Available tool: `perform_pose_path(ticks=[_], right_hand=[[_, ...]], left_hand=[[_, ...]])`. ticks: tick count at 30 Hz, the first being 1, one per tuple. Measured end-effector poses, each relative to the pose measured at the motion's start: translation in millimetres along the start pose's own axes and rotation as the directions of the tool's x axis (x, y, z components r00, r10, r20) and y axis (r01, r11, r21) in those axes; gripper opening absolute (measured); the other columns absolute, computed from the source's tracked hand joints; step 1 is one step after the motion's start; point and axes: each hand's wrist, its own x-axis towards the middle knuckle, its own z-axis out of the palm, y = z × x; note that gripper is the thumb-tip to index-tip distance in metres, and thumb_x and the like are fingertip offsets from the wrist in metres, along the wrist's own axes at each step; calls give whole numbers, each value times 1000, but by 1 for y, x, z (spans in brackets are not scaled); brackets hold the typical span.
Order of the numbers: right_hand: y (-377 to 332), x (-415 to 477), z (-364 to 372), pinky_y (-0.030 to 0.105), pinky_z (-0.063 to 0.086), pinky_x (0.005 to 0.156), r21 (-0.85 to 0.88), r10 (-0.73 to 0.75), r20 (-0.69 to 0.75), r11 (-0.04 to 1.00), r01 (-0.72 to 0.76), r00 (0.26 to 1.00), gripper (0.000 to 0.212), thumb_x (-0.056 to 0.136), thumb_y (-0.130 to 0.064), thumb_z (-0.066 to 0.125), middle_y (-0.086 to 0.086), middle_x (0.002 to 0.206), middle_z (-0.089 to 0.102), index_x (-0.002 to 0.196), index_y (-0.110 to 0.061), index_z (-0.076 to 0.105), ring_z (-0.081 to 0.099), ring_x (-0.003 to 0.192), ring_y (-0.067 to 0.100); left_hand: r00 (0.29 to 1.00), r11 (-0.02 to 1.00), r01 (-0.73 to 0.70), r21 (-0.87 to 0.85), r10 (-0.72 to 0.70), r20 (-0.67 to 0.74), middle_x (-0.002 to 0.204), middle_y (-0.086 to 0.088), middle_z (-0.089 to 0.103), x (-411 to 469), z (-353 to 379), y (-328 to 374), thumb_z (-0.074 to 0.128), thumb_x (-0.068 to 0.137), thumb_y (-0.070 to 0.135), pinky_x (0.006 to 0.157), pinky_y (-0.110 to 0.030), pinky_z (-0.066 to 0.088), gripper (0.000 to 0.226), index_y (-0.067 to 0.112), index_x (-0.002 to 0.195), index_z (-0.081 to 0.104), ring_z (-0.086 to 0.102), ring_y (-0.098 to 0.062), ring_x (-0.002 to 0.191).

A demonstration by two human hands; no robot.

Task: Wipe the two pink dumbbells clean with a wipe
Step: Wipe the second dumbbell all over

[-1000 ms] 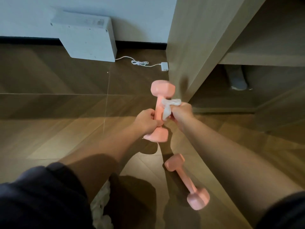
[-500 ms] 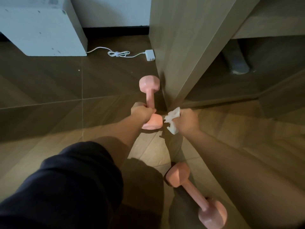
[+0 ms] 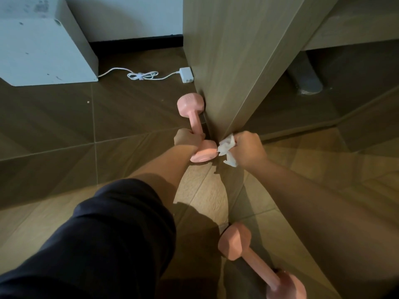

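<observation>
My left hand (image 3: 187,138) grips the handle of a pink dumbbell (image 3: 192,108), which lies low against the foot of a wooden panel (image 3: 228,61). Its near head (image 3: 205,153) points toward me. My right hand (image 3: 248,147) holds a crumpled white wipe (image 3: 226,147) just to the right of that near head, touching or almost touching it. A second pink dumbbell (image 3: 248,253) lies on the floor at the lower right, untouched, partly cut off by the frame edge.
A white box-shaped appliance (image 3: 43,50) stands at the upper left, with a white cable and plug (image 3: 185,74) on the wooden floor (image 3: 64,126). Under the shelf on the right stands a grey furniture leg (image 3: 306,78). My dark sleeve fills the lower left.
The held dumbbell has come down from mid-air to the floor beside the panel. My right hand with the wipe has left the handle and now sits beside the near head.
</observation>
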Motion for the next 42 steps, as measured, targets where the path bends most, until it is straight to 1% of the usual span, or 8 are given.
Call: perform_pose_path(ticks=[5, 9, 21, 25, 30, 35, 39, 42], right_hand=[[2, 1, -9, 28, 46, 78, -25, -6, 29, 1000, 7, 1000, 21, 91, -13, 64, 14, 105, 69, 110, -5, 68, 60, 90, 25], [3, -1, -11, 28, 46, 78, -62, -38, 11, 997, 39, 999, 19, 92, -12, 62, 13, 103, 70, 109, -6, 69, 62, 93, 25], [17, -17, -12, 27, 42, 77, -71, -57, 76, 996, 62, 995, 23, 94, -12, 58, 12, 106, 67, 114, -8, 66, 60, 95, 24], [40, -46, -23, 25, 43, 73, -85, 4, 184, 996, 12, 983, 23, 93, -13, 59, 5, 99, 66, 114, -10, 66, 59, 88, 17], [80, -98, -24, 23, 45, 62, -86, -1, 229, 996, 21, 973, 14, 92, -14, 60, 2, 85, 66, 103, -13, 70, 61, 73, 13], [109, -139, 1, 20, 39, 53, -68, 24, 344, 998, -1, 939, 9, 88, -11, 64, -4, 73, 62, 92, -13, 71, 56, 64, 9], [124, -154, 16, 34, 54, 81, -24, 44, 405, 999, -38, 913, 17, 88, -10, 63, 8, 96, 73, 102, -9, 74, 67, 88, 21], [134, -161, 24, 30, 53, 80, 18, 59, 385, 997, -72, 921, 19, 88, -7, 62, 7, 100, 73, 102, -11, 74, 66, 89, 18]], left_hand=[[945, 945, -306, 112, 288, 154, 111, 5, 59, -22, -14, -24, 54, 92, 46, 69, -23, 46, 48, 22, 133, 48, 60, -14, 90], [777, 690, -629, 358, 561, 284, 121, -6, 56, -33, -18, -44, 64, 89, 42, 83, -31, 51, 58, 26, 139, 38, 61, -22, 102], [856, 776, -513, 367, 436, 277, 136, -15, 50, -39, -18, -22, 66, 90, 25, 95, -41, 50, 61, 21, 143, 37, 56, -30, 115], [943, 860, -323, 396, 327, 60, 153, -9, 24, -77, -14, -36, 74, 82, 31, 104, -47, 44, 79, 22, 147, 29, 37, -31, 135], [997, 963, 20, 268, -41, 72, 103, -6, 60, -159, 7, -101, 62, 88, 46, 64, -28, 46, 37, 15, 106, 52, 57, -16, 83], [806, 887, 424, 182, -461, 371, 86, -4, 68, -220, 48, -120, 61, 93, 37, 70, -32, 53, 28, 9, 97, 62, 65, -17, 76], [707, 801, 596, -49, -495, 505, 94, -8, 69, -243, 79, -119, 65, 91, 33, 76, -34, 55, 35, 5, 111, 62, 67, -20, 88], [688, 636, 696, -335, -454, 567, 100, -11, 68, -248, 99, -119, 66, 91, 23, 78, -34, 53, 36, 0, 118, 60, 66, -22, 93]])
